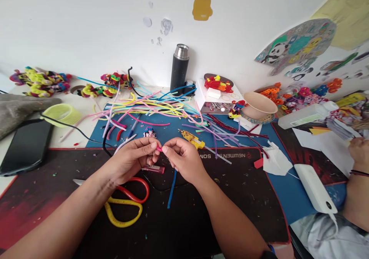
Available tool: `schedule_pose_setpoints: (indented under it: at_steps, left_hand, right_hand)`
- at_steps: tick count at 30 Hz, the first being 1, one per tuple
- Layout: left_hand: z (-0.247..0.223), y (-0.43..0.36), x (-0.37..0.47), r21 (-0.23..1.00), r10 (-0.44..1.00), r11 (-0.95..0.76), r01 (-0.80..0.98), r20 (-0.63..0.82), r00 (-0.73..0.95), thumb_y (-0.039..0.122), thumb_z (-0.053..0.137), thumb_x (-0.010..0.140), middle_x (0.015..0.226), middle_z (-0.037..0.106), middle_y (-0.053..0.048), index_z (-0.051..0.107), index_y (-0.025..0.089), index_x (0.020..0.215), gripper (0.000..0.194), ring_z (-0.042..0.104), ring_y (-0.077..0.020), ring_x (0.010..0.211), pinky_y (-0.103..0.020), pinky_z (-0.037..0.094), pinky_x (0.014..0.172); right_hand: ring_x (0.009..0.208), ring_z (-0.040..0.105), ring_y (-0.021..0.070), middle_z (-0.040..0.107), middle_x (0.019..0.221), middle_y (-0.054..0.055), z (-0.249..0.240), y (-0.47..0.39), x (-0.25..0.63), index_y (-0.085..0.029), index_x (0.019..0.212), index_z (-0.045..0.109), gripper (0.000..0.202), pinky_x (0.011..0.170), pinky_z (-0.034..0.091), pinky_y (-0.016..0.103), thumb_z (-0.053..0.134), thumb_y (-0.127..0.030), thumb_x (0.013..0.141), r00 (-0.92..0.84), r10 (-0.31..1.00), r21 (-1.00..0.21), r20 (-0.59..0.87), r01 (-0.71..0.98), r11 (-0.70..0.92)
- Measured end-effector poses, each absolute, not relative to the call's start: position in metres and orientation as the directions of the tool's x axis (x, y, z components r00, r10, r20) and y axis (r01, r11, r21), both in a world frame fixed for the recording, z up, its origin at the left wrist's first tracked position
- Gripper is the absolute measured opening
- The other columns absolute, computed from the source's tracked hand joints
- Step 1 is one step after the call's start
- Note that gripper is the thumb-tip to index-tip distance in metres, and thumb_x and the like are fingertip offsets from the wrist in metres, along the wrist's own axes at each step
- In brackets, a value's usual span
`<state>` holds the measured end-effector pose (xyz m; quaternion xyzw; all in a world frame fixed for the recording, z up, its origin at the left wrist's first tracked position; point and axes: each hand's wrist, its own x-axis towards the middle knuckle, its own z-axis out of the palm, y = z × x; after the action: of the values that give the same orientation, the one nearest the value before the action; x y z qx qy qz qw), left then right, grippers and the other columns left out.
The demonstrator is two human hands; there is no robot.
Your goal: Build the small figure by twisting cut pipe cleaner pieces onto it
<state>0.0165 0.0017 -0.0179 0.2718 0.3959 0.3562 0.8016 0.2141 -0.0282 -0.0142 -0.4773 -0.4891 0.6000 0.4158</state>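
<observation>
My left hand (134, 157) and my right hand (184, 159) meet over the dark desk mat, both pinching a short pink pipe cleaner piece (159, 148) between thumb and fingertips. Most of the piece is hidden by the fingers. Below my right hand a blue pipe cleaner (172, 191) points down; whether it lies on the mat or hangs from the hand I cannot tell. Scissors with red and yellow handles (123, 214) lie under my left wrist. Just beyond the fingers are a small doll-like head (150, 132) and a yellow glue gun (192, 139).
Many coloured pipe cleaners (150, 107) spread behind the hands. A black thermos (179, 70) stands by the wall, near a white box (225, 93) and a beige bowl (260, 105). A phone (25, 145) lies left, a white power bank (314, 189) right, beside another person's arm (357, 182).
</observation>
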Motion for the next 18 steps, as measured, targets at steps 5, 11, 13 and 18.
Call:
schedule_pose_setpoints:
  at_steps: [5, 11, 13, 18]
  left_hand:
    - [-0.0178, 0.0014, 0.0167, 0.706, 0.780, 0.610, -0.361, -0.452, 0.433, 0.042, 0.114, 0.058, 0.072, 0.073, -0.004, 0.085, 0.013, 0.083, 0.048, 0.066, -0.0112, 0.061, -0.018, 0.056, 0.056]
    - [-0.0188, 0.0017, 0.0163, 0.694, 0.774, 0.617, -0.370, -0.451, 0.444, 0.040, 0.113, 0.061, 0.073, 0.074, -0.004, 0.085, 0.013, 0.085, 0.046, 0.066, -0.0116, 0.062, -0.019, 0.056, 0.057]
    - [-0.0194, 0.0016, 0.0161, 0.689, 0.774, 0.619, -0.378, -0.450, 0.446, 0.039, 0.113, 0.061, 0.074, 0.074, -0.004, 0.085, 0.013, 0.086, 0.045, 0.067, -0.0121, 0.062, -0.019, 0.057, 0.057]
    - [-0.0209, 0.0012, 0.0157, 0.679, 0.776, 0.618, -0.396, -0.446, 0.445, 0.037, 0.113, 0.061, 0.075, 0.075, -0.004, 0.086, 0.013, 0.086, 0.044, 0.069, -0.0124, 0.063, -0.019, 0.058, 0.058]
  right_hand:
    - [0.047, 0.047, 0.0096, 0.057, 0.060, -0.007, -0.0143, -0.0280, 0.2143, -0.022, 0.092, 0.067, 0.028, 0.047, 0.036, 0.025, 0.074, -0.049, 0.092, -0.199, 0.962, -0.980, -0.187, -0.031, -0.197]
    - [0.048, 0.047, 0.0098, 0.058, 0.060, -0.007, -0.0158, -0.0273, 0.2149, -0.021, 0.093, 0.067, 0.031, 0.047, 0.036, 0.025, 0.076, -0.051, 0.092, -0.193, 0.962, -0.977, -0.195, -0.045, -0.207]
    - [0.048, 0.047, 0.0098, 0.057, 0.060, -0.007, -0.0163, -0.0271, 0.2153, -0.021, 0.094, 0.067, 0.032, 0.048, 0.036, 0.025, 0.076, -0.052, 0.092, -0.195, 0.961, -0.976, -0.195, -0.053, -0.209]
    - [0.048, 0.047, 0.0094, 0.058, 0.060, -0.007, -0.0168, -0.0267, 0.2157, -0.020, 0.096, 0.068, 0.034, 0.047, 0.036, 0.024, 0.077, -0.053, 0.092, -0.202, 0.961, -0.975, -0.188, -0.079, -0.207]
